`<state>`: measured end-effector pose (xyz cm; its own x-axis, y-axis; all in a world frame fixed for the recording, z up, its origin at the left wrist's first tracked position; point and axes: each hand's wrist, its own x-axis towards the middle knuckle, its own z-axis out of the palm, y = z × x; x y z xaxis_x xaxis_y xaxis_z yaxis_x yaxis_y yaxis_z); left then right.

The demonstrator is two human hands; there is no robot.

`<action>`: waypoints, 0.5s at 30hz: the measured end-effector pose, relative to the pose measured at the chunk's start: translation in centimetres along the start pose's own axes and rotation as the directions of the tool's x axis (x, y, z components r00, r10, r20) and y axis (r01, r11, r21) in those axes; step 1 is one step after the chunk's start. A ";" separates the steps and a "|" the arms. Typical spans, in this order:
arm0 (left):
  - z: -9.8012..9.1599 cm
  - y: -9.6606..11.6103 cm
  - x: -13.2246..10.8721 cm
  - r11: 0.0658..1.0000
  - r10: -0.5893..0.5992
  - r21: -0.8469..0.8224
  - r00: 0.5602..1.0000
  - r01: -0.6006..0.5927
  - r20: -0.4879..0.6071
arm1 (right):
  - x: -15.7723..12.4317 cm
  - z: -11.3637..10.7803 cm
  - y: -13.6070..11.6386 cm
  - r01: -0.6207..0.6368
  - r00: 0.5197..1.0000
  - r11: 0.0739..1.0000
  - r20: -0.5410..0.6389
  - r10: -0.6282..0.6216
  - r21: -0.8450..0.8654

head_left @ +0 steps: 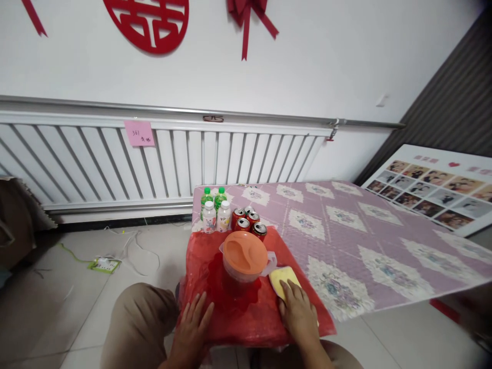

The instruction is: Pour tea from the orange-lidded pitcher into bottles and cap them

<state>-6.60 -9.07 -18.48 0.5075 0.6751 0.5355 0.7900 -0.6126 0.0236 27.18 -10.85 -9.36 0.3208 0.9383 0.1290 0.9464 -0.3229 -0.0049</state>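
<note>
My left hand (193, 323) lies flat on the red table cover (238, 333) at its near left, fingers stretched and holding nothing. Under my right hand (298, 310) is a folded yellow cloth (282, 277), its fingers bent over the near part and pressing it to the red cover. Between the hands stands a clear plastic container (242, 274) with an orange lid (245, 252). A red scalloped tray (215, 289) lies around and beneath it. The side of the container toward me looks red, but its contents cannot be made out.
Behind the container stand several drink cans (243, 224), two white-capped bottles (209, 218) and two green-capped bottles (221, 197). A purple patterned cloth (346, 246) spreads to the right. A white radiator (172, 164) runs along the wall. A power strip (103, 265) lies on the floor.
</note>
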 end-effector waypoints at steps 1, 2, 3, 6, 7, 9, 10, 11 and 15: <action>0.0 0.0 0.0 1.000 -0.002 0.001 1.000 0.002 -0.001 | -0.1 -0.1 -0.1 -0.004 1.000 1.000 -0.008 0.004 -0.003; 0.0 0.0 0.0 1.000 -0.005 0.003 1.000 0.005 -0.004 | -0.2 -0.3 -0.2 -0.008 1.000 1.000 -0.014 0.008 -0.004; 0.0 0.0 0.0 1.000 -0.009 0.008 1.000 0.010 -0.009 | -0.3 -0.4 -0.2 -0.012 1.000 1.000 -0.014 0.012 -0.003; 0.0 -0.1 0.1 1.000 -0.004 0.026 0.999 0.005 -0.039 | -0.3 -0.8 -0.3 -0.027 1.000 1.000 0.007 0.027 0.016; 0.0 -0.2 0.2 1.000 0.010 0.027 0.999 -0.009 -0.045 | -0.3 -0.8 -0.3 -0.032 0.999 0.999 0.015 0.032 0.024; -0.1 -0.4 0.4 0.999 0.039 0.022 0.998 -0.038 -0.055 | -0.2 -0.7 -0.3 -0.045 0.999 0.998 0.024 0.045 0.033; -0.1 -0.4 0.4 0.999 0.047 0.017 0.997 -0.046 -0.058 | -0.1 -0.6 -0.3 -0.053 0.998 0.998 0.025 0.052 0.034; -0.1 -0.5 0.5 0.999 0.050 0.009 0.997 -0.050 -0.062 | -0.1 -0.5 -0.2 -0.057 0.998 0.998 0.024 0.056 0.034; 0.1 -0.5 0.5 0.999 0.039 -0.019 0.996 -0.041 -0.083 | -0.2 -0.1 -0.1 -0.060 0.998 0.997 0.016 0.060 0.038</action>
<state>-6.74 -8.44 -18.31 0.5076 0.6140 0.6044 0.7620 -0.6473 0.0175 27.02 -10.97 -9.27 0.3773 0.9193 0.1123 0.9261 -0.3739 -0.0504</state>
